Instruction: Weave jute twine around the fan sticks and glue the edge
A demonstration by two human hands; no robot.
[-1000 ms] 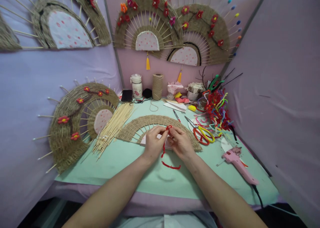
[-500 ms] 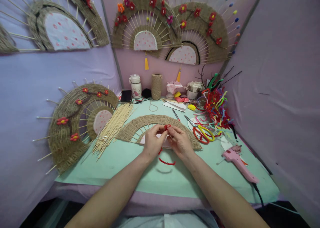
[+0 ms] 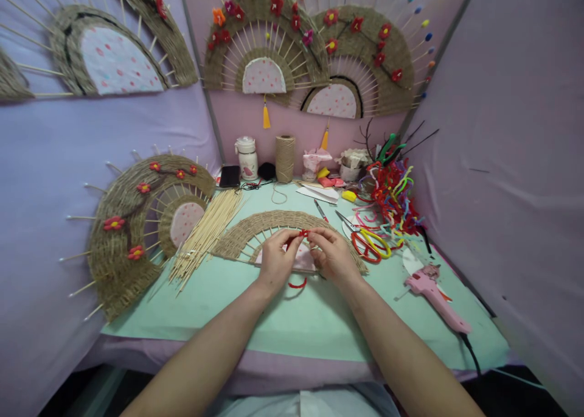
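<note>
Between the fingertips of my left hand (image 3: 278, 257) and my right hand (image 3: 335, 255) is a red pipe cleaner (image 3: 297, 284), bent into a small shape at the top. Both hands pinch that bent part, and a curved end hangs below them. Behind and under the hands lies a woven twine fan (image 3: 246, 228) with thin stick ribs and a pale half-round centre, partly covered by my fingers. Scissors (image 3: 367, 246) with red and yellow handles rest to the right of my right hand.
A bundle of thin sticks (image 3: 207, 234) lies at left beside a decorated fan (image 3: 121, 222). A pink glue gun (image 3: 438, 301) with a cord lies at right. Colourful pipe cleaners (image 3: 395, 195) pile up behind it. A twine spool (image 3: 285, 159) and a white jar (image 3: 247, 159) stand at the back.
The hanging red end has swung up closer to my hands and less of it shows below them. My right fingers have shifted slightly at the pinched part.
</note>
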